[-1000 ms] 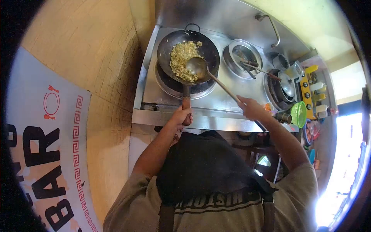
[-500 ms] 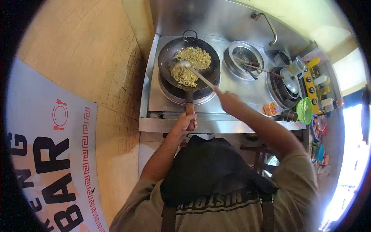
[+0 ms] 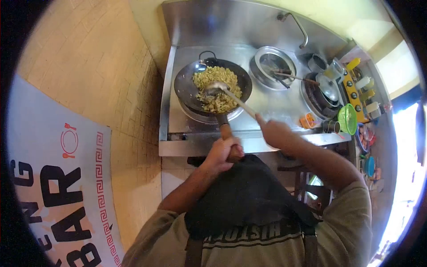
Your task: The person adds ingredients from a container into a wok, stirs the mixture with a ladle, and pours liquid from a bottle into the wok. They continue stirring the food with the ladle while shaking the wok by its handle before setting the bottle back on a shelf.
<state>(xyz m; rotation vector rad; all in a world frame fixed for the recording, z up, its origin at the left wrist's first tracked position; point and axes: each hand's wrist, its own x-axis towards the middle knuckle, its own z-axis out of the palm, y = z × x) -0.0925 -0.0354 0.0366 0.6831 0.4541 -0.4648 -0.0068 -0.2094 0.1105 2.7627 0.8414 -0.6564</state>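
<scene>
My left hand (image 3: 225, 153) is wrapped round the wooden handle of a dark wok (image 3: 183, 84), which sits over the left burner of the stove. Inside the wok lies fried rice (image 3: 222, 76), greenish yellow with small bits in it. My right hand (image 3: 276, 132) grips the long pale handle of a ladle (image 3: 242, 105). The metal bowl of the ladle rests in the rice near the middle of the wok.
Right of the wok stands a metal strainer pot (image 3: 255, 66) with utensils across it. Further right are a lidded pan (image 3: 328, 89), an orange container (image 3: 307, 120), a green basket (image 3: 347, 119) and several sauce bottles (image 3: 364, 83). A tap (image 3: 304, 35) hangs above the steel stove top.
My left hand has pulled the wok handle toward me and slightly right, tilting the wok. The rice has gathered into one heap. The ladle's bowl has moved lower, and the camera view has shifted slightly.
</scene>
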